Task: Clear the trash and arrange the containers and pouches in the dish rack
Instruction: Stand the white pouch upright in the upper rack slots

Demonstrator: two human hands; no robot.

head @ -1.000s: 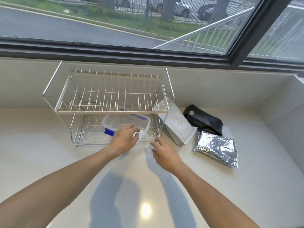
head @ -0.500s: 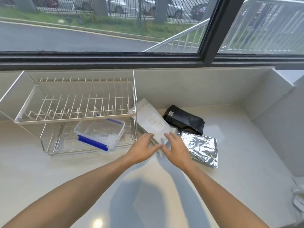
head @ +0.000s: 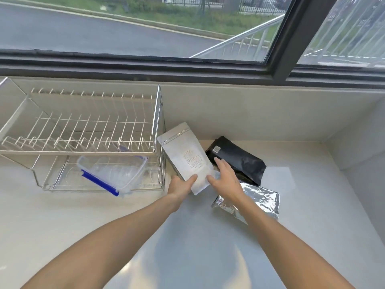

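White matte stand-up pouch (head: 186,157) leans against the two-tier wire dish rack (head: 83,138), left hand (head: 180,187) pinching its bottom corner, right hand (head: 226,180) spread alongside, likely steadying the lift.

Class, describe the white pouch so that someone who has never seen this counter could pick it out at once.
Find the wire dish rack under the window; just to its right three pouches lie on the counter. The white pouch is the one nearest the rack, with both hands at its lower end. Unlike the black pouch and the crinkled silver foil pouch, it is matte white with a small printed label.
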